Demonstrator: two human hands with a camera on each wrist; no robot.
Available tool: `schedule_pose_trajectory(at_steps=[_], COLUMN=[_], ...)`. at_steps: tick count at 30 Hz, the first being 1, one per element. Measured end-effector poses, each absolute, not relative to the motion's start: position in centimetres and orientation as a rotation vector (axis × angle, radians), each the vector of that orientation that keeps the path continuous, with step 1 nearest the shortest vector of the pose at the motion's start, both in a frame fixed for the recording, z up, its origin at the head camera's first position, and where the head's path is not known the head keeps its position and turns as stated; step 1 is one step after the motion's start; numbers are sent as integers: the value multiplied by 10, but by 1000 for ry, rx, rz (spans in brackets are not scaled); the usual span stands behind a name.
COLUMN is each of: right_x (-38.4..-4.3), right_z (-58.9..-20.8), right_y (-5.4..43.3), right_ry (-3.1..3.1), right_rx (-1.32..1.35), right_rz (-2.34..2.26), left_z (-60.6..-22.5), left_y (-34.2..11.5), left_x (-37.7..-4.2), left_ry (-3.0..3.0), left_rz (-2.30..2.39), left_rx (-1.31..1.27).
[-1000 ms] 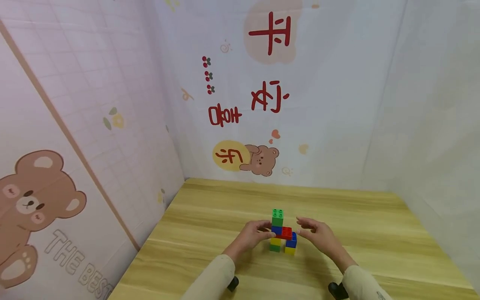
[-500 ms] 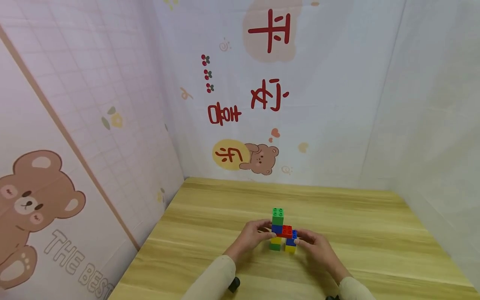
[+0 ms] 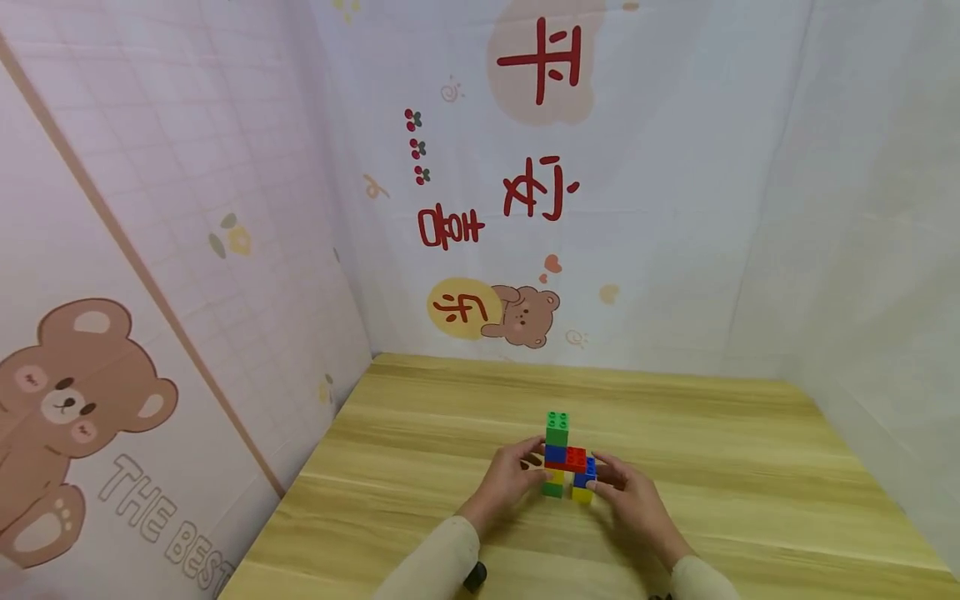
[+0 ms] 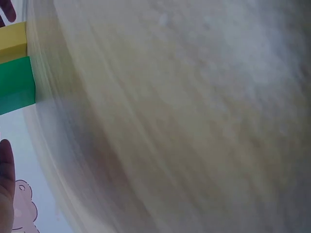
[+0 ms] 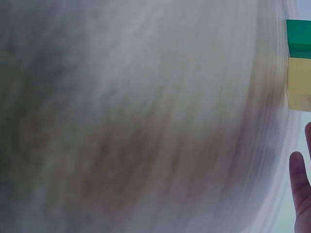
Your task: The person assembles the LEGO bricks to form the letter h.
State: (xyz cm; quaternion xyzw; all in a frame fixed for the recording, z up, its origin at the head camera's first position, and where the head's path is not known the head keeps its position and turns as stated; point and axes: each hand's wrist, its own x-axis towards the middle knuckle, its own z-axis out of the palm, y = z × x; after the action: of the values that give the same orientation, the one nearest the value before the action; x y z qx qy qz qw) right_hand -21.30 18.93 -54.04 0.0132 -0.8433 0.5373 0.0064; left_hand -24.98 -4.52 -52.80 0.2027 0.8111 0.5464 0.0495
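Observation:
A small structure of toy building blocks stands upright on the table. Its left column has a green block (image 3: 557, 429) on top, then a blue block, a red block (image 3: 576, 459) that bridges rightward, a yellow block (image 3: 555, 477) and a green block (image 3: 552, 491) at the foot. In the right column, a blue block (image 3: 582, 481) sits over a yellow block (image 3: 581, 495). My left hand (image 3: 507, 483) grips the left column near the red and yellow blocks. With thumb and fingers, my right hand (image 3: 632, 500) pinches the right column's blue block. Both wrist views catch only the bottom blocks and some fingertips.
The wood-grain table (image 3: 420, 417) extends around the structure. A printed cloth wall (image 3: 660, 208) rises behind it, with another cloth wall (image 3: 225, 333) on the left. A black object (image 3: 476, 577) sits by the left sleeve.
My right hand has come in from the right and now holds the right column's blue block. My left hand's thumb has slid slightly lower on the left column.

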Motion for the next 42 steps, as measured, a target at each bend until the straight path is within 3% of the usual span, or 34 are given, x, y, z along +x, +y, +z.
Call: schedule_pose_trajectory(at_steps=[42], right_x=[-219], right_z=[-548], right_y=[198], right_ry=[-2921], right_rx=[583], right_rz=[1465], left_z=[-537], left_y=[-54], left_x=[-261], left_ry=[2392], left_rz=[1352], left_rx=[563])
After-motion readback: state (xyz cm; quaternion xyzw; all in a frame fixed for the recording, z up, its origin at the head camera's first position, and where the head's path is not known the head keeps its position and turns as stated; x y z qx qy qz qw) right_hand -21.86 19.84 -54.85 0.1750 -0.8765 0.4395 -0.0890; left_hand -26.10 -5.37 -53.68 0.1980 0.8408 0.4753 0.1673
